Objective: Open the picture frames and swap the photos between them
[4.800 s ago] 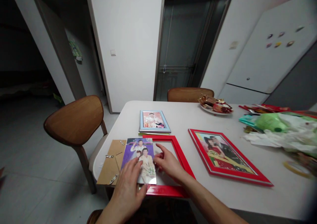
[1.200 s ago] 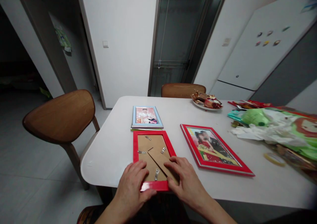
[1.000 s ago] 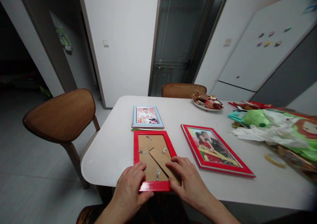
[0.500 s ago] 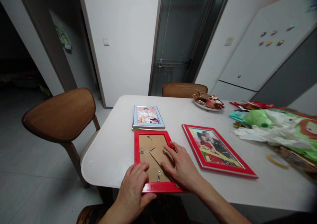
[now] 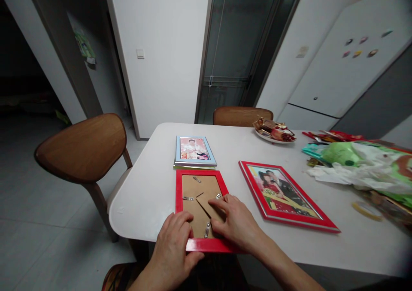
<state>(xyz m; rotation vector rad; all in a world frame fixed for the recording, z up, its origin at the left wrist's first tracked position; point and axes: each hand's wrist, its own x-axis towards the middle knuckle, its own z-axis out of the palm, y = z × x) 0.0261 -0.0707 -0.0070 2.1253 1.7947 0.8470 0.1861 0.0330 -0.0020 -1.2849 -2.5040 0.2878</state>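
Observation:
A red picture frame [image 5: 179, 192] lies face down at the table's near edge, its brown backing board [image 5: 201, 186] facing up. Small metal clips [image 5: 207, 230] sit along the board's sides, and a dark slanted line crosses its middle. My left hand [image 5: 175, 239] grips the lower left corner, fingers on top and thumb by the underside. Over the lower right part rests my right hand [image 5: 236, 222], thumb and forefinger apart and touching the backing; its other fingers are partly hidden. To the right, another red picture frame [image 5: 267, 211] lies photo up.
A light blue picture frame [image 5: 210, 151] lies on a green-edged one beyond the work. A plate [image 5: 283, 141] of wrapped items, plastic packaging [image 5: 344, 153] and a tape roll [image 5: 367, 211] are on the table [image 5: 144, 205]. Wooden chairs [image 5: 83, 149] stand left and behind.
My right hand has slid a little toward me along the backing, uncovering the right-hand metal clip. My left hand keeps its hold on the corner. The view has shifted slightly.

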